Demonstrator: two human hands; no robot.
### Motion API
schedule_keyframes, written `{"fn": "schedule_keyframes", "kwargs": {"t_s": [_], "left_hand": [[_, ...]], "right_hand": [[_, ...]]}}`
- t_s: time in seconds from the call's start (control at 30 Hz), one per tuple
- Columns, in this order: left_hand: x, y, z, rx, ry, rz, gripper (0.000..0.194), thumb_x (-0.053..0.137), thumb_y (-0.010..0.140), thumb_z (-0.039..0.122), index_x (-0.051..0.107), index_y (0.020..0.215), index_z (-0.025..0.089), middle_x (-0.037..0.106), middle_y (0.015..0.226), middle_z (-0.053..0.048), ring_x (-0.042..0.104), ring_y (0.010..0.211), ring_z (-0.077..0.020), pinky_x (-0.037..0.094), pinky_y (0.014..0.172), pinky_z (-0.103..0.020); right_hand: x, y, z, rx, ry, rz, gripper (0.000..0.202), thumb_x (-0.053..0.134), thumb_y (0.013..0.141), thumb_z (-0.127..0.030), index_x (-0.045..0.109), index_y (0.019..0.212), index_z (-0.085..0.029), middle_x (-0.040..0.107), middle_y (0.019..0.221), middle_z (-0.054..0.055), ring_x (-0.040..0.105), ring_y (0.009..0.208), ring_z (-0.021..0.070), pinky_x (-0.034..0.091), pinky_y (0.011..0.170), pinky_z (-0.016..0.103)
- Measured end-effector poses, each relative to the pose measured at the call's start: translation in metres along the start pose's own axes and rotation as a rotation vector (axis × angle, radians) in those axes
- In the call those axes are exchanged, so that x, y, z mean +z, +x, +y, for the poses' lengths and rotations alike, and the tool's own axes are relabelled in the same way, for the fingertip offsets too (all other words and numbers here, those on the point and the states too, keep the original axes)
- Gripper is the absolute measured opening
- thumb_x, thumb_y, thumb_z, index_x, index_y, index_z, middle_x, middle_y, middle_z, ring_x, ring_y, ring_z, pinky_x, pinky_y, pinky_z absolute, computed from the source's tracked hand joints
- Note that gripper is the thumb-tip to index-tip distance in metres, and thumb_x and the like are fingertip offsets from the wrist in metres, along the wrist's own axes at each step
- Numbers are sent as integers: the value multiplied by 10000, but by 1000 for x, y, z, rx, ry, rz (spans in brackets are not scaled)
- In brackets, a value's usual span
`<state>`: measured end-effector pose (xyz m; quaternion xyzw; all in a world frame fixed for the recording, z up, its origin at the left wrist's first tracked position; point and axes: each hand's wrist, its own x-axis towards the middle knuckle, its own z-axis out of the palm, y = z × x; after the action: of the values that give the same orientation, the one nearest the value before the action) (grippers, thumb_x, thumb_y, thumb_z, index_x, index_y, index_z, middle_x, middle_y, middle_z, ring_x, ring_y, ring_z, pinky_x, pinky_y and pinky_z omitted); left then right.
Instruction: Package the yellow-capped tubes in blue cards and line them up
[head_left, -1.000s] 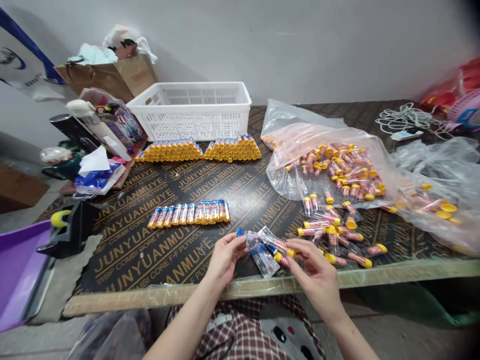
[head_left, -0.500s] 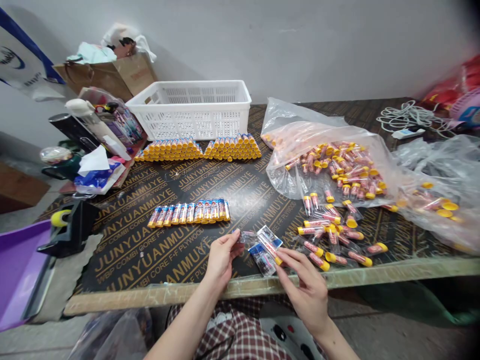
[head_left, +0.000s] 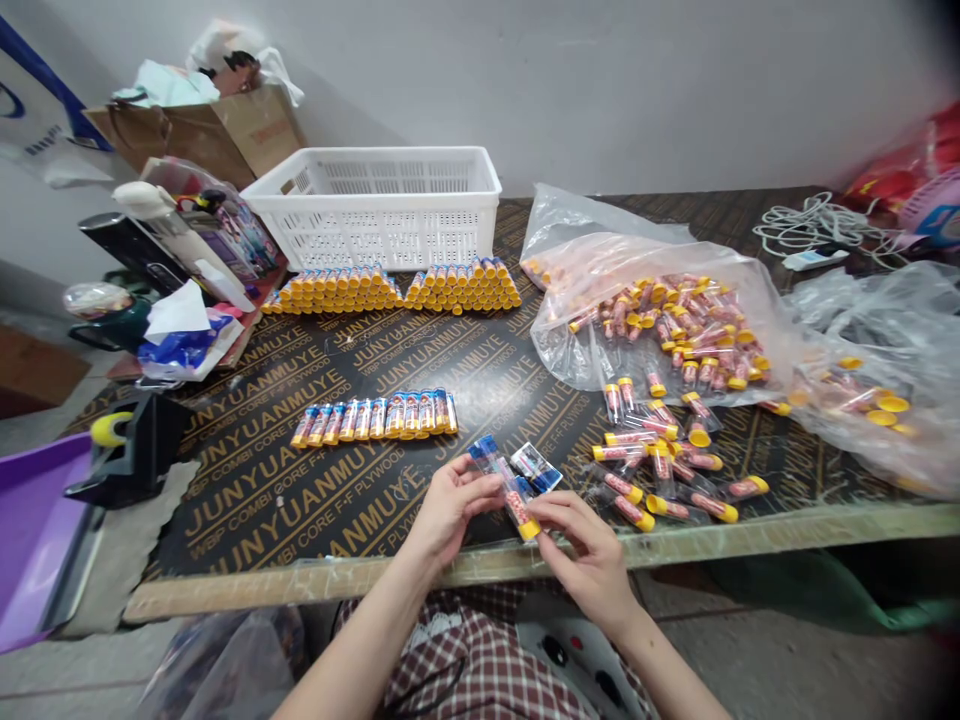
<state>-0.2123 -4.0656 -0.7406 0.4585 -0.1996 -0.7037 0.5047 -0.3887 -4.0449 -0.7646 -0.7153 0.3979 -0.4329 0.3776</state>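
Both hands hold one clear tube (head_left: 516, 503) of small pink pieces with a yellow cap, tilted over the table's front edge. My left hand (head_left: 454, 510) is closed on its upper part, where a blue printed label (head_left: 484, 452) sticks out past the fingers. My right hand (head_left: 589, 560) pinches the tube near the yellow cap. Just behind it lie more blue and white labels (head_left: 537, 468), partly hidden. Beyond my left hand, a row of blue-labelled tubes (head_left: 375, 418) lies side by side. Loose unlabelled tubes (head_left: 660, 465) are scattered right of my right hand.
A white plastic basket (head_left: 382, 225) stands at the back, with two stacks of labelled tubes (head_left: 337, 290) before it. An open plastic bag (head_left: 562, 345) spills tubes on the right. A black tape dispenser (head_left: 142, 455), bottles (head_left: 154, 220) and a purple tray (head_left: 37, 530) are at left.
The tube has moved left and now lies between both hands, angled the other way. A blue label now shows at my left fingers. The view has shifted slightly.
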Motion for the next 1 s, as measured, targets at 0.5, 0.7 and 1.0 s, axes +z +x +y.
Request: {"fn": "schedule_keyframes", "kwargs": {"t_s": [0.5,0.7,1.0], "left_hand": [[10,-20,-10,-138,240,-184,322,738,659,409,700,720,94,644,659,-53,547,538,-89,452,519,-183],[9,-22,-12,-141,225,-175,293,738,668,384,693,719,99,636,653,-41,545,537,-82,438,516,-178],[11,-26,-10,-150,200,-163,297,741,661,386,692,722,100,640,650,-34,538,531,-77,436,518,-181]], "right_hand": [[0,7,-2,-24,59,-121,814,515,624,-44,291,1376,-259,448,1349,94,477,1217,258,467,980,410],[5,6,-4,-21,157,-75,824,507,604,-34,297,1369,-259,454,1330,97,537,1138,244,482,961,406],[9,7,-5,-18,190,-57,838,522,605,-32,282,1373,-263,457,1324,103,552,1103,236,489,948,392]]}}
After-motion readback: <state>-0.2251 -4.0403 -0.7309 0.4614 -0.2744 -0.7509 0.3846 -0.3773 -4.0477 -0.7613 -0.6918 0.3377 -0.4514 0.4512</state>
